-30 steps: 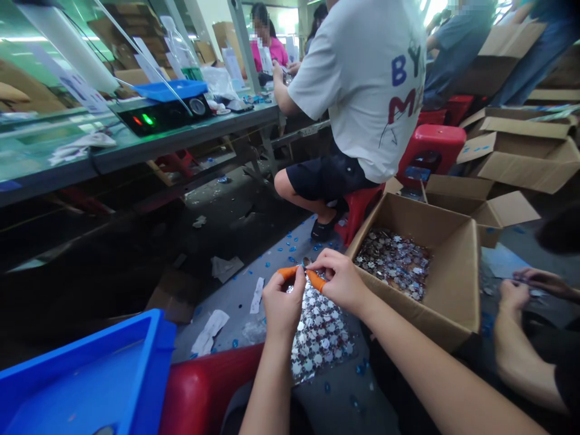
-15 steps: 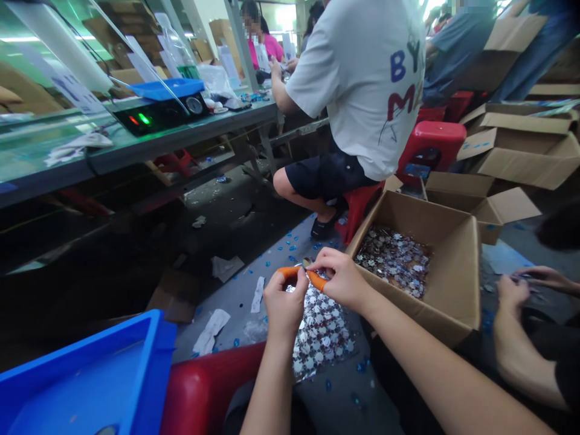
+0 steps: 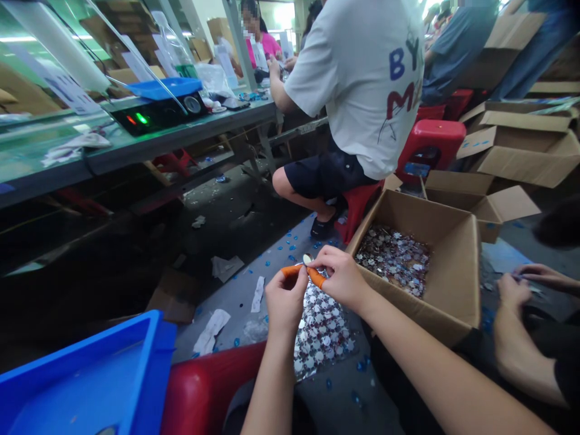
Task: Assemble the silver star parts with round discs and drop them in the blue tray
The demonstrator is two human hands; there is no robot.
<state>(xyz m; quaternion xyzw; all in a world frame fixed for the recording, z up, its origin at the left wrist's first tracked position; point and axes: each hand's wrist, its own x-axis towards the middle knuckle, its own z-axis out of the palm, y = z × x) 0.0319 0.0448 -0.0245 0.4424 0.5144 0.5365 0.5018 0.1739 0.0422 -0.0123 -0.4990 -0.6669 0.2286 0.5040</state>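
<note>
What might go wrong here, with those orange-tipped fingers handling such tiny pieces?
The small round piece pinched by the orange finger cots on the left hand and right hand could slip and fall among the loose blue bits on the floor. The cardboard box sits right beside the right arm, so a careless bump might spill the pile of round pieces.

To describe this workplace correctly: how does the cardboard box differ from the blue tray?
The cardboard box is brown; the blue plastic tray is bright blue. The box holds a heap of small shiny discs; the tray shows no such heap. The box stands beside the right hand; the tray sits farther off. Both are open-topped.
</note>
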